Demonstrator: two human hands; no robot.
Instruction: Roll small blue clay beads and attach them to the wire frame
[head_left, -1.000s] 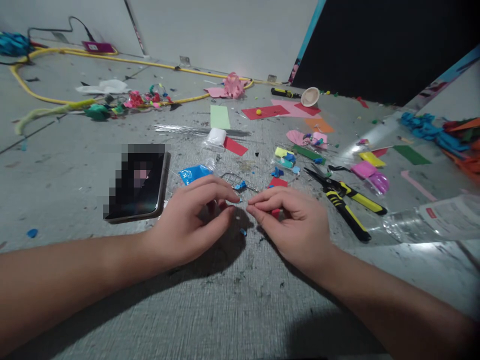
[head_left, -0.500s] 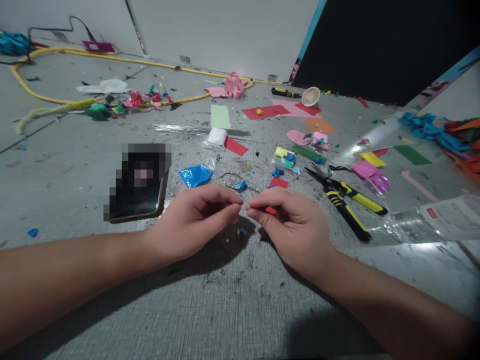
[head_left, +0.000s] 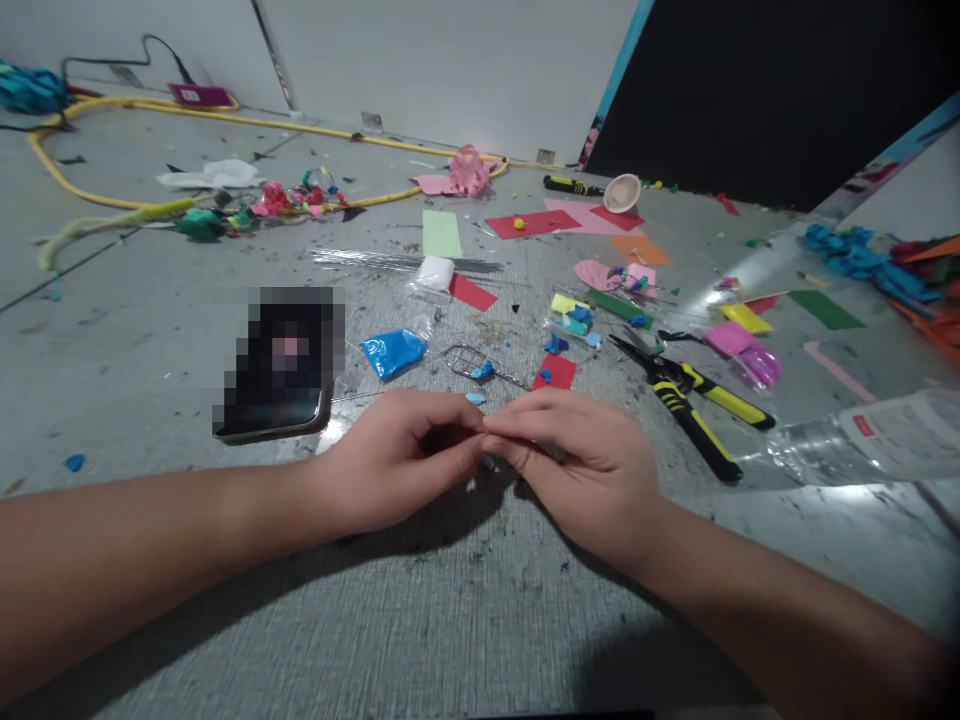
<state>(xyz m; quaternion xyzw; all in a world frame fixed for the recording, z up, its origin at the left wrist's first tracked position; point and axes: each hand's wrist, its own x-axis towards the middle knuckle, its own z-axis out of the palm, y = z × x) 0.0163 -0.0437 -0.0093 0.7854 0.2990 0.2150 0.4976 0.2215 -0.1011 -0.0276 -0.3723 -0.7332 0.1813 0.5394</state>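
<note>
over the table (head_left: pixel 480 630), pinched left grip (head_left: pixel 397 465) touches pinched right grip (head_left: pixel 596 465).

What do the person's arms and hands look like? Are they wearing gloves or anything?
The left hand and right hand are bare: no gloves, rings, watch or bracelet show. The left forearm has no sleeve in view. The right forearm looks bare too, but its far end is too dark to tell.

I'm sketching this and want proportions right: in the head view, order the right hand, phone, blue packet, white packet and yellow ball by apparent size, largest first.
Right hand
Phone
Blue packet
White packet
Yellow ball
The white packet lies farther off than the blue one, so their real sizes are unsure.
</note>
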